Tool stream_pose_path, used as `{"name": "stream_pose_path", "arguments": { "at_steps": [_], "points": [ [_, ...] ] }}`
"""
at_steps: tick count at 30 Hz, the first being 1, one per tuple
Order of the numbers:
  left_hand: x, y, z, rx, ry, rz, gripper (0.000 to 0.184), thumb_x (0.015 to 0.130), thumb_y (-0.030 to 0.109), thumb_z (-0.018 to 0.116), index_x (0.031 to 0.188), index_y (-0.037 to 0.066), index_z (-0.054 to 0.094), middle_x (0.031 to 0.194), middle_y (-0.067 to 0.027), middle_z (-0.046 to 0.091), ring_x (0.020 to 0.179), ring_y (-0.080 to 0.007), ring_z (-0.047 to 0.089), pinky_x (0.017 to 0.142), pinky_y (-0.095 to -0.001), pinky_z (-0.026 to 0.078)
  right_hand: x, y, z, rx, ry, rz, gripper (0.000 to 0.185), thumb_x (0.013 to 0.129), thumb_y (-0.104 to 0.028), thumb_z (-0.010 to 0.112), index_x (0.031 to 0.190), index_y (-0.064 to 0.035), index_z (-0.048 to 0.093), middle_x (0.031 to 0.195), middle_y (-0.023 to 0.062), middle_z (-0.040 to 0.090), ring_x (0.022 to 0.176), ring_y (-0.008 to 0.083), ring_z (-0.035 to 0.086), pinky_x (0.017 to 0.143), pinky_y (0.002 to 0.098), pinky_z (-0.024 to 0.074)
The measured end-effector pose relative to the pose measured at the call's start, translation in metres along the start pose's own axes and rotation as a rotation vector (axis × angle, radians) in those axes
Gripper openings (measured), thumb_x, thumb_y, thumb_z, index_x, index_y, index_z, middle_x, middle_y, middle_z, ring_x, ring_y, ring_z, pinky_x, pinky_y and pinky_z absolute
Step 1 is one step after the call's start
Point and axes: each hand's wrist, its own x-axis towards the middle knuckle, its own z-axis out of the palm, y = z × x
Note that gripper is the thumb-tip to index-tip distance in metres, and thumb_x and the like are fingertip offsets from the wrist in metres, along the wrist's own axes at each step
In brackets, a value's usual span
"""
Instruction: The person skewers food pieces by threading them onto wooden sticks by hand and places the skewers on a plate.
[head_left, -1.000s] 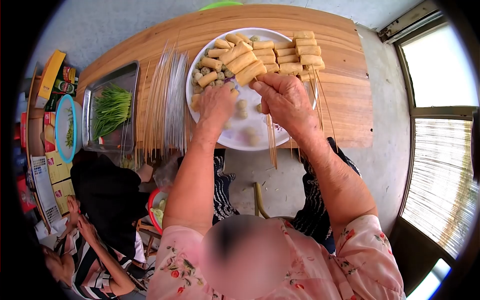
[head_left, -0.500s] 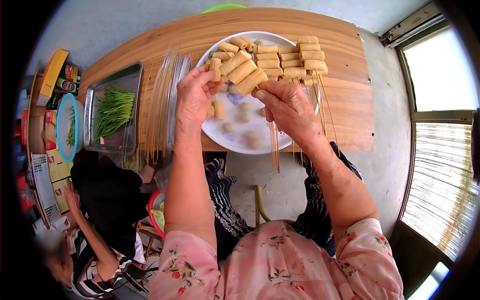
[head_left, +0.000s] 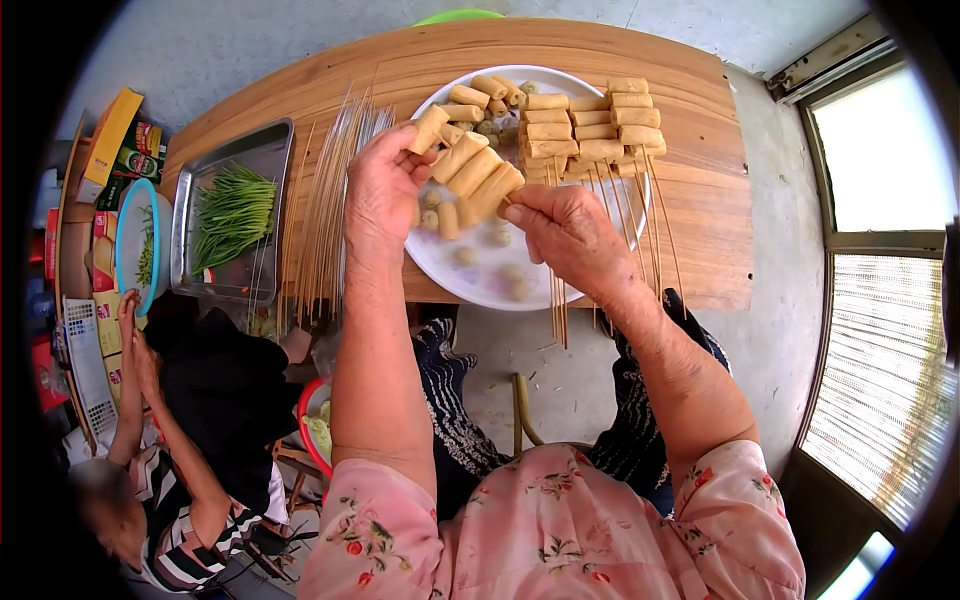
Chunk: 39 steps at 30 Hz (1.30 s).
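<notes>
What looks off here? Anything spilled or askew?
Small pale scraps lie scattered on the floor in front of the table; they look dropped, but are too small to identify. Skewer ends poke past the table's near edge, probably just how they're laid. Nothing else stands out.

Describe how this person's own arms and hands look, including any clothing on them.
The left grip and right grip are bare, ungloved human hands; no watch or bracelet shows. The left forearm and right forearm are uncovered. Above them, the left sleeve and right sleeve are short and pink, printed with red flowers and dark leaves.
</notes>
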Motion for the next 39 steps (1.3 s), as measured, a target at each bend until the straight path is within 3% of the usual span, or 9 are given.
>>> {"name": "stream_pose_path", "arguments": {
  "at_steps": [2,11,20,29,32,35,38,39],
  "points": [
    [-0.001,0.0,0.003,0.007,0.017,0.013,0.018,0.08,0.011,0.061,0.095,0.002,0.06,0.081,-0.0057,0.061,0.069,-0.0135,0.057,0.063,-0.0243,0.045,0.0,-0.001,0.0,-0.015,0.002,-0.005,0.015,0.085,-0.012,0.058,0.083,0.002,0.062,0.063,0.0197,0.057,0.056,0.0315,0.056,0.055,0.038,0.0446],
    [-0.024,0.009,0.026,0.216,-0.103,0.071,0.028,0.081,0.008,0.06,0.107,-0.002,0.054,0.097,-0.009,0.059,0.088,-0.0159,0.056,0.082,-0.0279,0.046,-0.001,-0.001,0.002,0.007,0.052,-0.029,0.015,0.085,-0.011,0.058,0.079,0.0023,0.061,0.062,0.0192,0.056,0.056,0.0319,0.056,0.054,0.0379,0.0445],
    [-0.03,0.013,0.033,0.217,-0.16,0.08,0.029,0.082,0.008,0.059,0.108,-0.003,0.053,0.098,-0.0101,0.059,0.092,-0.0171,0.056,0.086,-0.0299,0.046,-0.003,-0.004,0.003,0.02,0.116,-0.077,0.012,0.083,-0.008,0.058,0.078,0.0026,0.06,0.061,0.0204,0.055,0.057,0.0343,0.056,0.054,0.0384,0.0441],
    [-0.011,0.009,0.01,0.092,0.02,0.178,0.028,0.083,0.008,0.058,0.109,-0.002,0.053,0.099,-0.0122,0.06,0.09,-0.0191,0.059,0.083,-0.0321,0.048,-0.017,0.002,-0.004,-0.093,0.026,-0.131,0.012,0.082,-0.011,0.06,0.084,0.001,0.062,0.067,0.0222,0.057,0.066,0.0414,0.056,0.06,0.0452,0.0443],
    [-0.01,0.006,0.012,0.053,0.048,0.185,0.025,0.084,0.011,0.06,0.106,0.0,0.056,0.1,-0.0125,0.06,0.09,-0.0183,0.059,0.081,-0.031,0.048,-0.028,0.011,-0.006,-0.18,0.084,-0.227,0.017,0.087,-0.012,0.055,0.093,0.002,0.063,0.06,0.0091,0.057,0.053,0.016,0.054,0.053,0.0302,0.0441],
    [-0.019,0.007,0.026,0.088,0.025,0.164,0.025,0.086,0.015,0.061,0.106,0.001,0.057,0.101,-0.0138,0.061,0.089,-0.0177,0.059,0.08,-0.0298,0.048,-0.036,0.007,-0.009,-0.1,0.151,-0.083,0.018,0.088,-0.013,0.055,0.092,0.0023,0.063,0.058,0.0072,0.055,0.053,0.0136,0.053,0.052,0.0282,0.0433],
    [-0.025,0.006,0.032,0.169,-0.021,0.121,0.024,0.088,0.016,0.059,0.106,0.001,0.057,0.101,-0.0148,0.062,0.087,-0.0173,0.06,0.078,-0.0286,0.049,-0.036,0.009,-0.011,0.143,0.278,0.09,0.015,0.087,-0.01,0.056,0.081,0.0034,0.061,0.052,0.0127,0.053,0.045,0.0203,0.053,0.046,0.0336,0.0419],
    [-0.025,0.006,0.032,0.182,-0.03,0.104,0.024,0.088,0.016,0.059,0.107,0.001,0.057,0.101,-0.015,0.063,0.086,-0.0172,0.06,0.078,-0.0284,0.05,-0.033,0.016,-0.011,0.218,0.321,0.059,0.017,0.088,-0.011,0.055,0.081,0.0038,0.061,0.05,0.0063,0.05,0.044,0.0105,0.048,0.044,0.0303,0.0395]
  ]
}}
